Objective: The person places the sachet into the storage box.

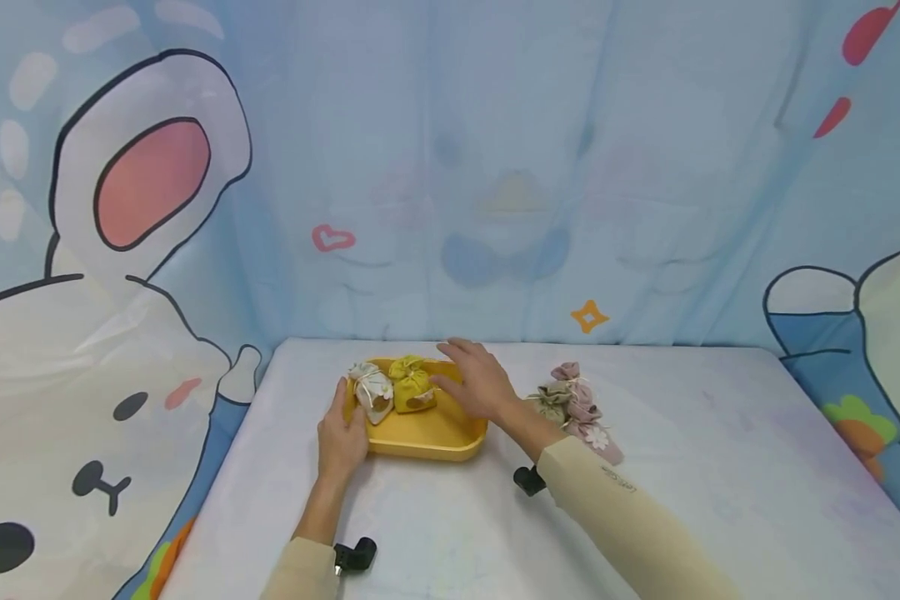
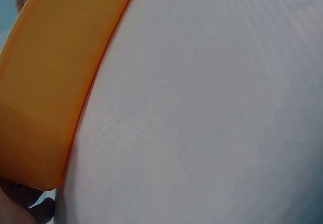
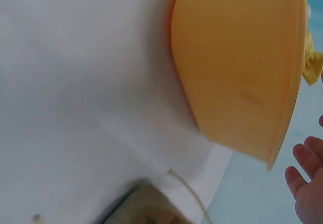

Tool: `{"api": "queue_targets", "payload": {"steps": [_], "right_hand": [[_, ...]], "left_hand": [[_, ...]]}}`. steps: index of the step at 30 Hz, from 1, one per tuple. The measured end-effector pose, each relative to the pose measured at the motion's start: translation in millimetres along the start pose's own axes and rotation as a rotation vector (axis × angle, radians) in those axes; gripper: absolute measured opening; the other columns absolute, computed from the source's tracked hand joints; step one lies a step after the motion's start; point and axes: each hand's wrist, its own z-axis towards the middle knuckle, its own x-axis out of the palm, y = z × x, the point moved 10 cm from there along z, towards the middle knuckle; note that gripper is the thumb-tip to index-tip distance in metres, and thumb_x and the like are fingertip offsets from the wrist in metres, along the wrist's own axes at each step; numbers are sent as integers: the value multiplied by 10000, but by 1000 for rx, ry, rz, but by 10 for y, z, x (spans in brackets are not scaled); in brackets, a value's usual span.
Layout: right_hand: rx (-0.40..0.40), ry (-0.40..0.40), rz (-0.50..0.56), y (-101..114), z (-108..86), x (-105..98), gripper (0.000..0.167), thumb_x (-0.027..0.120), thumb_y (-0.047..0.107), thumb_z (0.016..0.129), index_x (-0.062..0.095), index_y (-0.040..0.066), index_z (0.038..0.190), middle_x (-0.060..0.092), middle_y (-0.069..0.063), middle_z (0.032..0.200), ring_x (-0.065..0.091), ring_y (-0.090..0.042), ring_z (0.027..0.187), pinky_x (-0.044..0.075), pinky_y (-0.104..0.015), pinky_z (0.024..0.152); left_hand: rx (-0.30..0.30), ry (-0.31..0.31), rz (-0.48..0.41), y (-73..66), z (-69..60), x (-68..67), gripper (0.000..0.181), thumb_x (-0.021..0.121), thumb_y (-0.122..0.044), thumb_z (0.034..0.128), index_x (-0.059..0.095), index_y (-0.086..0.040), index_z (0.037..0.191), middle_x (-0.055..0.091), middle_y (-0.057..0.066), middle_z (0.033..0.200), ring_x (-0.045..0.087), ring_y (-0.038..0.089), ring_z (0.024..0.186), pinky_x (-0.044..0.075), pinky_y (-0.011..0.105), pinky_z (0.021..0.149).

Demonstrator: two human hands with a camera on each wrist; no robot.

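Observation:
A yellow tray [image 1: 427, 451] stands on the table. In its left part sit a white drawstring pouch [image 1: 376, 393] and a yellow drawstring pouch [image 1: 414, 392], side by side. My left hand [image 1: 342, 439] holds the tray's left side, fingers along the outside and thumb near the rim. Over the tray's right side my right hand [image 1: 478, 379] is spread, with nothing in it. The right wrist view shows its fingers [image 3: 306, 159] apart from the tray wall [image 3: 237, 67]. Only the tray's outer wall [image 2: 55, 82] and a bit of hand appear in the left wrist view.
Right of the tray lie a green pouch [image 1: 552, 402] and pink pouches [image 1: 581, 406], partly behind my right forearm. A white cloth [image 1: 690, 467] covers the table. A blue printed curtain [image 1: 510, 167] hangs behind its back edge.

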Motion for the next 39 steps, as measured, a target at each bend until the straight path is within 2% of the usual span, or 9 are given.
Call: {"api": "queue_targets", "payload": {"steps": [7,12,18,26,30,33,39], "right_hand": [[78,-32,33,-328,-137,-236,621,634,429,1023,490,147,1557,418,-145,1639,387,-386,1513,338,-622,1232],[135,-58,33,-545,-298,-491,648,646,427,1018,464,144,1572,404,-152,1647,377,-400,1515,328,-659,1222],[137,-114,26,-779,-456,-772,628,668,359,1016,482,78,1547,423,-206,1620,389,-439,1491,351,-680,1192],[182,-120,19,-1056,-541,-809,642,648,378,1024,466,70,1557,397,-218,1632,370,-448,1496,345,-676,1195],[221,-94,60,-1191,-570,-803,649,639,385,1030,446,82,1570,380,-207,1643,518,-448,1375,491,-628,1081],[247,-90,121,-1298,-598,-834,648,620,372,1042,424,64,1578,386,-221,1633,568,-468,1310,549,-599,1006],[318,-88,201,-1519,-676,-881,597,566,311,1072,408,37,1579,395,-270,1605,469,-511,1397,483,-660,1061]], "left_hand": [[-7,-3,-3,7,-2,-2,642,486,-151,1028,302,-44,1634,341,138,1678,307,334,1564,270,505,1292],[-11,3,-6,8,-11,11,646,484,-171,1032,296,-59,1639,337,122,1682,301,317,1568,267,491,1296],[-11,12,-5,-10,-15,3,650,477,-191,1035,288,-64,1643,327,109,1686,297,312,1570,263,488,1298],[-11,16,-8,-4,-6,-10,648,469,-191,1035,286,-52,1642,324,126,1687,293,327,1571,256,501,1299],[-22,26,-3,11,-6,10,652,469,-195,1038,276,-67,1648,316,120,1692,287,327,1574,251,500,1301],[-22,26,-7,10,-10,18,651,468,-192,1040,274,-65,1648,312,116,1694,283,323,1576,251,499,1302],[-19,27,-12,5,-13,20,648,465,-192,1041,276,-54,1645,307,107,1697,277,314,1579,249,494,1303]]}}
